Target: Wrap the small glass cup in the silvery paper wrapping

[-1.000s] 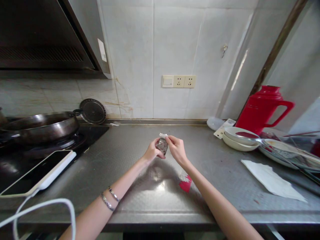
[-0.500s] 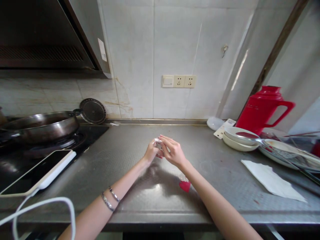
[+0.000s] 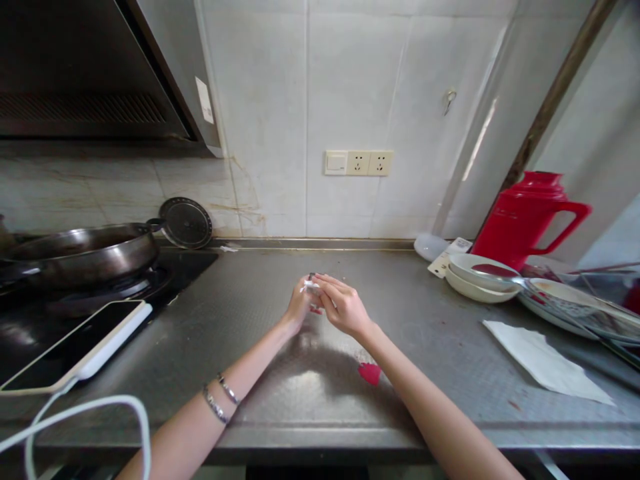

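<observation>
Both hands meet over the middle of the metal counter [image 3: 240,347]. My left hand [image 3: 299,303] is curled round a small whitish, shiny item [image 3: 311,285], too small to identify. My right hand [image 3: 343,303] lies against the same item from the right, its fingers pressed together and reaching over it. Something red shows just below, between the hands. On the counter, beside my right forearm, lies a small red piece [image 3: 369,373] with a pale speckled edge.
At left are a steel pan [image 3: 95,257] on the stove, a phone [image 3: 75,343] and a white cable [image 3: 120,400]. At right stand a red thermos [image 3: 523,220], stacked bowls [image 3: 480,283], plates with utensils, and a white paper sheet [image 3: 547,360].
The fingers of both hands have shifted slightly around the small item, and my right fingers lie flatter and closer together. The surroundings look the same.
</observation>
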Demonstrator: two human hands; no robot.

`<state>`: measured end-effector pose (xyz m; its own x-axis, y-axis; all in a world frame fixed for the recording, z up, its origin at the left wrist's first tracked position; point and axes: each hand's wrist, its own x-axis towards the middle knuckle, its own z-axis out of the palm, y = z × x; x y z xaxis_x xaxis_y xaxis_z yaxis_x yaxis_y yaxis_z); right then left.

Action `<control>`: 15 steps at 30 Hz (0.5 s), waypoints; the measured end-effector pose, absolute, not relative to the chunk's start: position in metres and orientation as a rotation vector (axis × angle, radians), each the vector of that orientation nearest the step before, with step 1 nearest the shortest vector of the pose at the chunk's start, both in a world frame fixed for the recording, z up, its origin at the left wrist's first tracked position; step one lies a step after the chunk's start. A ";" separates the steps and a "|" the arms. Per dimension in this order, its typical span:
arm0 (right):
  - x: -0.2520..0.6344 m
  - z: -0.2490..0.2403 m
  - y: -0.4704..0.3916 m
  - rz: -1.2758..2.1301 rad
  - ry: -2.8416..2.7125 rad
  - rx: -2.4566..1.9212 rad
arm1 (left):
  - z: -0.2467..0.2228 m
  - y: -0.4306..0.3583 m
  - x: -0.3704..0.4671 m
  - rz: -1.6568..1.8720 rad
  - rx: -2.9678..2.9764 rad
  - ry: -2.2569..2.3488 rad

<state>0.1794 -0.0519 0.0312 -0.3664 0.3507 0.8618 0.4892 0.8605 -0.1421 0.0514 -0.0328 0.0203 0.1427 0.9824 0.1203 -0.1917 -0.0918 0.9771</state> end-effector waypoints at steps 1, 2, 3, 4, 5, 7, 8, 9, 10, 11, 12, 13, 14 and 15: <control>0.181 0.033 -0.052 -0.115 -1.932 -0.635 | 0.021 -0.033 0.051 1.242 1.232 0.915; 0.183 0.035 -0.052 -0.056 -1.856 -0.678 | 0.022 -0.032 0.051 1.244 1.247 0.918; 0.185 0.038 -0.052 0.004 -1.763 -0.740 | 0.022 -0.032 0.051 1.262 1.261 0.916; 0.187 0.041 -0.051 0.061 -1.663 -0.813 | 0.022 -0.032 0.051 1.293 1.270 0.910; 0.190 0.043 -0.050 0.113 -1.571 -0.882 | 0.022 -0.031 0.051 1.323 1.276 0.897; 0.193 0.046 -0.048 0.201 -1.455 -0.968 | 0.021 -0.029 0.051 1.358 1.284 0.862; 0.194 0.047 -0.046 0.233 -1.436 -0.982 | 0.021 -0.029 0.051 1.360 1.291 0.846; 0.195 0.046 -0.044 0.259 -1.437 -0.984 | 0.020 -0.028 0.051 1.357 1.305 0.829; 0.195 0.045 -0.042 0.283 -1.451 -0.980 | 0.018 -0.027 0.051 1.356 1.328 0.809; 0.195 0.044 -0.040 0.302 -1.468 -0.975 | 0.017 -0.026 0.050 1.360 1.358 0.787; 0.194 0.042 -0.039 0.320 -1.485 -0.967 | 0.016 -0.026 0.050 1.371 1.392 0.765; 0.194 0.041 -0.038 0.333 -1.503 -0.956 | 0.015 -0.025 0.050 1.382 1.428 0.749; 0.193 0.039 -0.037 0.340 -1.520 -0.946 | 0.014 -0.025 0.050 1.392 1.459 0.739; 0.193 0.038 -0.037 0.335 -1.541 -0.943 | 0.013 -0.025 0.049 1.399 1.480 0.736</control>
